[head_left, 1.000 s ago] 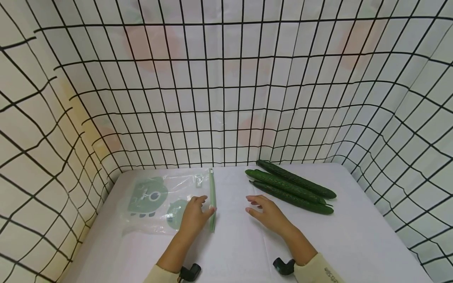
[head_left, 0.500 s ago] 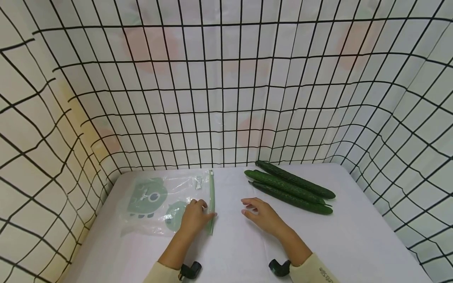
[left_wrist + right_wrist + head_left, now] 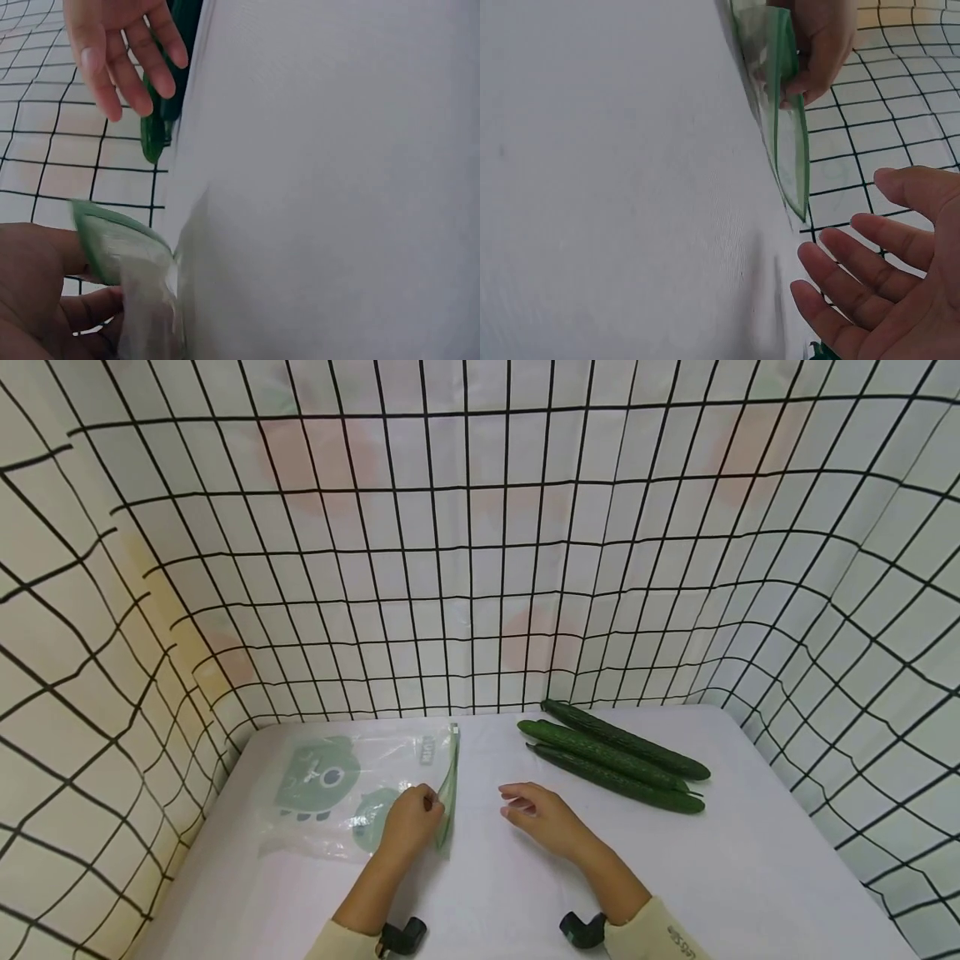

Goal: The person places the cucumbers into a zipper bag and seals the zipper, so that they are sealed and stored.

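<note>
Left hand (image 3: 408,827): fingers and thumb pinched on the green zip strip (image 3: 447,789) of a clear plastic bag (image 3: 337,789) lying on the white table (image 3: 750,877), with that edge raised slightly off the surface. Bag, by judgement: very light, limp, slippery film, best taken at the stiffer zip strip along its mouth. Right hand (image 3: 543,814): open, fingers relaxed and apart, holding nothing, near the bag's mouth; three cucumbers (image 3: 615,758) lie farther back to the right.
</note>
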### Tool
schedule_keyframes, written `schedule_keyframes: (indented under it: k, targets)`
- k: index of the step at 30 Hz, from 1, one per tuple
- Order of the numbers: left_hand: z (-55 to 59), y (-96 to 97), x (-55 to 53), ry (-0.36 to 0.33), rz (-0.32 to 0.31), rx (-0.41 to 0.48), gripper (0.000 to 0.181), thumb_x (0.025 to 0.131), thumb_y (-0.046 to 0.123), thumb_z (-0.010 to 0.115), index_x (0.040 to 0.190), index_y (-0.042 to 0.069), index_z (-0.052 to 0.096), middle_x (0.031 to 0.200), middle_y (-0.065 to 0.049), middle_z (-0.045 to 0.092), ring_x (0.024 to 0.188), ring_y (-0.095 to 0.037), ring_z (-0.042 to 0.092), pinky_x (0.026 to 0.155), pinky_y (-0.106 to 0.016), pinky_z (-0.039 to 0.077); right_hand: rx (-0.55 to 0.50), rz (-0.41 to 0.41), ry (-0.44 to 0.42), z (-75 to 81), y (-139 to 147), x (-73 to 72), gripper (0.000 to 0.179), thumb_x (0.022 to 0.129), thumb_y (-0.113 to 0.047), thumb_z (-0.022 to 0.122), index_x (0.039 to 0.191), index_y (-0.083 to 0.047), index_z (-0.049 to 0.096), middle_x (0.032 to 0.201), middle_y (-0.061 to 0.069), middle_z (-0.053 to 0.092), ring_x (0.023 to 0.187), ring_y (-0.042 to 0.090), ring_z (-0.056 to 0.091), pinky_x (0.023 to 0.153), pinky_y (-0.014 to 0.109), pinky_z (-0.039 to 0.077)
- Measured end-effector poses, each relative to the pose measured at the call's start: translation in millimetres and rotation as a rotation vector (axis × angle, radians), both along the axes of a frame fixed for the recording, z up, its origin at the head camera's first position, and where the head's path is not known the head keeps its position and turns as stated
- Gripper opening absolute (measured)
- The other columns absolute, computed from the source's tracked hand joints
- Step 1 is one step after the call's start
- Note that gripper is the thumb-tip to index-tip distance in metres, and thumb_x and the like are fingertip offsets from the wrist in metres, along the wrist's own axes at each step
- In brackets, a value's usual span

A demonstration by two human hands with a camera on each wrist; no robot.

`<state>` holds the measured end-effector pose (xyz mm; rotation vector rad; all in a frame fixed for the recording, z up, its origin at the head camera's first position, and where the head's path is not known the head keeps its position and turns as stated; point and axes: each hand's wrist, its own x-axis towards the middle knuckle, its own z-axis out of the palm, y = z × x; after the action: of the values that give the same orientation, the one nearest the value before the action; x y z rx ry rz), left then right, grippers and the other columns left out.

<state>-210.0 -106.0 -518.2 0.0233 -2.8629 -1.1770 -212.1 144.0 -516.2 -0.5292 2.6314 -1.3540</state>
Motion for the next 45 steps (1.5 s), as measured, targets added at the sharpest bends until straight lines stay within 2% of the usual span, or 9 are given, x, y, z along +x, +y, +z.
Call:
schedule_keyframes:
  k: [7, 11, 16, 24, 32, 36, 39, 42, 45]
  targets:
    - [3.3, 2.6, 5.6, -0.025, 0.004, 0.094, 0.007, 0.089, 0.013, 0.060, 0.086, 0.007, 0.062, 0.075, -0.003, 0.059, 0.063, -0.015, 0.051, 0.055, -0.025, 0.044, -0.044, 0.028, 0.001, 3.1, -8.3, 3.9, 0.044, 0.100, -0.032, 0.064, 0.137, -0.008, 0.061, 0.132, 0.006, 0.066, 0.114, 0.023, 0.067, 0.097, 0.038, 0.055]
    - [3.5, 4.7, 7.7, -0.016, 0.017, 0.095, 0.009, 0.090, 0.015, 0.060, 0.082, 0.009, 0.060, 0.072, -0.001, 0.057, 0.061, -0.014, 0.049, 0.052, -0.025, 0.042, -0.071, 0.026, -0.017, 2.4, -13.2, 5.5, 0.046, 0.099, -0.031, 0.064, 0.139, -0.009, 0.060, 0.129, 0.008, 0.068, 0.113, 0.024, 0.068, 0.096, 0.035, 0.056]
    - [4.4, 7.0, 9.7, -0.007, 0.033, 0.106, 0.015, 0.093, 0.019, 0.061, 0.080, 0.011, 0.058, 0.070, -0.001, 0.056, 0.059, -0.014, 0.049, 0.051, -0.026, 0.041, -0.073, 0.035, -0.028, -2.4, -19.7, 5.3, 0.048, 0.100, -0.033, 0.064, 0.141, -0.010, 0.058, 0.128, 0.008, 0.068, 0.113, 0.023, 0.068, 0.096, 0.037, 0.056]
    - [11.8, 11.8, 12.2, 0.030, 0.030, 0.115, 0.021, 0.095, 0.022, 0.062, 0.078, 0.012, 0.057, 0.071, -0.001, 0.059, 0.059, -0.013, 0.050, 0.051, -0.026, 0.041, -0.104, 0.036, -0.054, -3.4, -30.0, 6.3, 0.049, 0.101, -0.028, 0.061, 0.146, -0.011, 0.052, 0.129, 0.012, 0.066, 0.111, 0.026, 0.069, 0.090, 0.038, 0.059]
    - [20.8, 17.4, 16.1, 0.028, 0.015, 0.195, 0.020, 0.097, 0.023, 0.060, 0.080, 0.012, 0.059, 0.071, -0.002, 0.064, 0.059, -0.010, 0.057, 0.053, -0.026, 0.048, -0.101, -0.058, -0.071, -0.6, -36.8, 7.8, 0.046, 0.101, -0.033, 0.061, 0.143, -0.015, 0.056, 0.126, 0.010, 0.068, 0.106, 0.022, 0.069, 0.085, 0.035, 0.058]
    - [24.4, 18.6, 19.0, 0.008, -0.019, 0.240, 0.020, 0.099, 0.023, 0.057, 0.083, 0.011, 0.061, 0.073, -0.005, 0.066, 0.059, -0.011, 0.060, 0.052, -0.026, 0.050, -0.112, -0.086, -0.081, -1.0, -37.9, 8.5, 0.041, 0.100, -0.035, 0.062, 0.137, -0.016, 0.062, 0.123, 0.008, 0.070, 0.104, 0.020, 0.070, 0.085, 0.032, 0.057]
    - [25.2, 18.9, 20.1, 0.002, -0.040, 0.250, 0.016, 0.100, 0.022, 0.056, 0.089, 0.010, 0.060, 0.077, -0.004, 0.066, 0.060, -0.011, 0.061, 0.052, -0.027, 0.051, -0.134, -0.082, -0.079, 0.4, -40.4, 8.4, 0.039, 0.100, -0.036, 0.062, 0.134, -0.016, 0.065, 0.123, 0.006, 0.072, 0.108, 0.021, 0.070, 0.089, 0.036, 0.058]
    - [24.8, 19.2, 20.2, 0.014, -0.051, 0.241, 0.012, 0.098, 0.019, 0.057, 0.104, 0.009, 0.058, 0.084, -0.004, 0.066, 0.061, -0.010, 0.062, 0.053, -0.026, 0.051, -0.142, -0.088, -0.065, 1.9, -42.8, 7.8, 0.038, 0.101, -0.037, 0.061, 0.132, -0.017, 0.066, 0.120, 0.003, 0.073, 0.110, 0.022, 0.069, 0.091, 0.038, 0.058]
    - [24.2, 20.1, 19.6, 0.035, -0.077, 0.227, 0.025, 0.098, 0.014, 0.057, 0.122, 0.009, 0.052, 0.095, -0.006, 0.067, 0.061, -0.008, 0.062, 0.054, -0.025, 0.051, -0.153, -0.100, -0.042, 3.8, -44.2, 7.6, 0.035, 0.101, -0.037, 0.060, 0.129, -0.017, 0.068, 0.116, 0.002, 0.074, 0.108, 0.021, 0.069, 0.090, 0.038, 0.058]
